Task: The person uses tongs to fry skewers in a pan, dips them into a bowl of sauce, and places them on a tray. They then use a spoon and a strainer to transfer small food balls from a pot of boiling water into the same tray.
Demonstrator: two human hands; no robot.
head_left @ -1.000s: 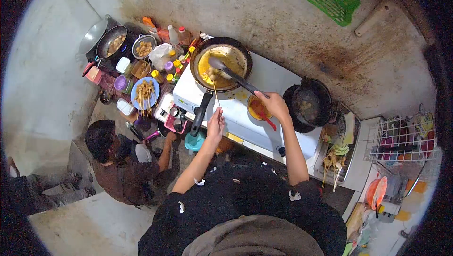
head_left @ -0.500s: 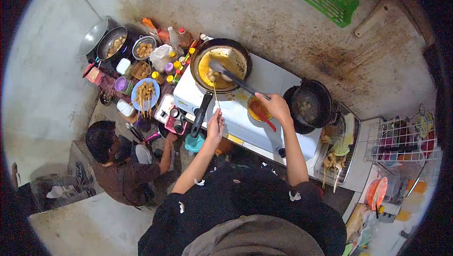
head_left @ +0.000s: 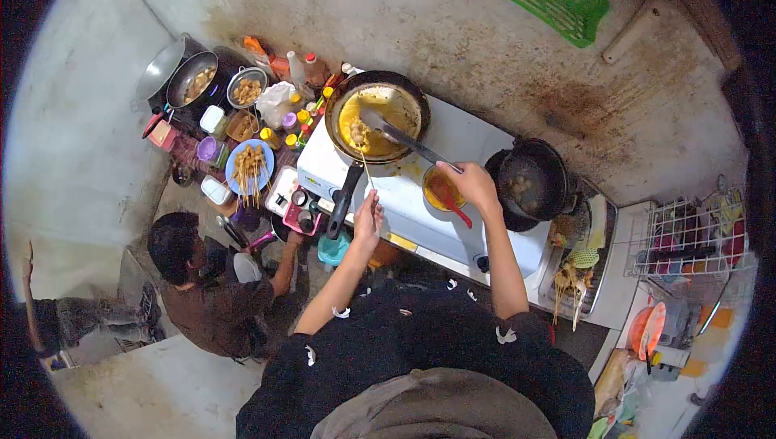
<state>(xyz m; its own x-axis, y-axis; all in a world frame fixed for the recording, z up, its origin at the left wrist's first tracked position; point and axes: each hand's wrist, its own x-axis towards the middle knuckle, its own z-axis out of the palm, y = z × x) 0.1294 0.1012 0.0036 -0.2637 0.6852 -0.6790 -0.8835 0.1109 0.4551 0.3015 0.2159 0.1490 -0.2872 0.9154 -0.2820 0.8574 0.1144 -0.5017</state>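
Observation:
My left hand [head_left: 369,219] is closed on the lower end of a thin wooden skewer [head_left: 366,167]. The skewer's food-laden tip [head_left: 358,135] rests in yellow egg-like food inside the frying pan [head_left: 423,112]. My right hand [head_left: 472,183] grips the handle of a dark spatula [head_left: 414,145], whose blade lies in the pan near the skewer tip. Below my right hand, a bowl of orange-yellow liquid [head_left: 439,188] with a red spoon [head_left: 461,216] stands on the white stove [head_left: 477,128].
A dark pot [head_left: 558,166] sits at the stove's right. Left of the stove are bottles, containers and a blue plate [head_left: 232,166] with skewers. A crouching person [head_left: 214,306] is at lower left. Skewers [head_left: 568,287] lie on a tray at right.
The spatula blade and skewer tip have shifted slightly within the pan, and the yellow food looks more spread out. At far left, another person's arm has come further into view.

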